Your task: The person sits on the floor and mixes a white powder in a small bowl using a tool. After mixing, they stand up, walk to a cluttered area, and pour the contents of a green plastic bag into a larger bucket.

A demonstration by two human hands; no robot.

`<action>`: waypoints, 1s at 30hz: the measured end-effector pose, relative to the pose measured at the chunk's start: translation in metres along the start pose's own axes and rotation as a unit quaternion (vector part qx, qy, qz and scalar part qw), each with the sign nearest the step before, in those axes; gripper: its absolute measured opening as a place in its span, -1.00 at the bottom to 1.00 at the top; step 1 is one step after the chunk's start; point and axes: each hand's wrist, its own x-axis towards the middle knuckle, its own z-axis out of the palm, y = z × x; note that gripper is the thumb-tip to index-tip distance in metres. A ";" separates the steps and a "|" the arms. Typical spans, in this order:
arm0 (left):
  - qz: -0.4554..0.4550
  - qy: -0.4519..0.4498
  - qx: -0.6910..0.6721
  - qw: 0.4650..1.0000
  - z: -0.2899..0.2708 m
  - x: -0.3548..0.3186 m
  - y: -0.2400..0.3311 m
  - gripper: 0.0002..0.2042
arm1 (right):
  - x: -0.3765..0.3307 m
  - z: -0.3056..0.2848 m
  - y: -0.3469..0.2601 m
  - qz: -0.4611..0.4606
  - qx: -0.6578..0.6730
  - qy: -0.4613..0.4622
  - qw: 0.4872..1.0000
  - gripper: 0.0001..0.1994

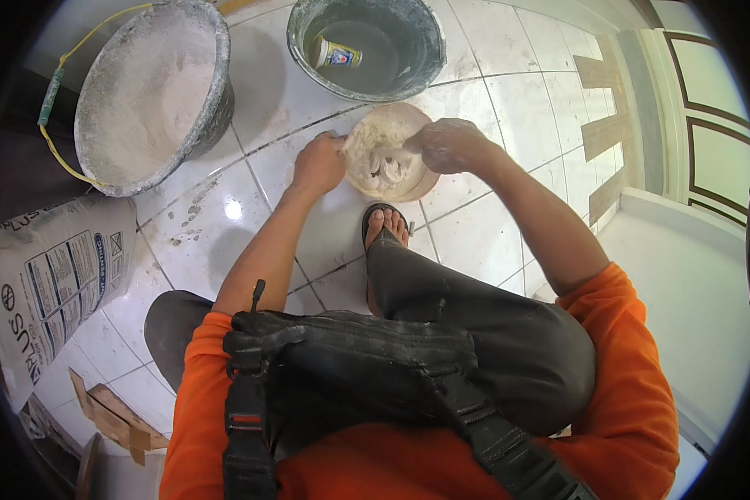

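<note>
A round, pale plastic bowl (422,185) stands on the tiles in front of my foot. Inside it lies a thick whitish paste (367,143), lumpy in the middle and smeared up the walls. My left hand (321,161) is closed on the bowl's left rim. Over the right side of the bowl, my dust-coated right hand (450,147) is closed with its fingers pointing into the paste. Whatever it grips is hidden by the fingers and the paste.
Beyond the bowl stands a dark bucket (429,62) of greyish water with a small labelled cup (339,54) in it. At left are a bucket (217,108) of pale powder and a printed sack (67,275). My sandalled foot (386,223) is close to the bowl; cardboard (117,412) lies lower left.
</note>
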 end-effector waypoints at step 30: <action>-0.014 0.026 0.004 1.000 -0.001 -0.004 -0.001 -0.70 | -0.038 -0.024 -0.009 0.021 -0.053 -0.012 0.998 -0.56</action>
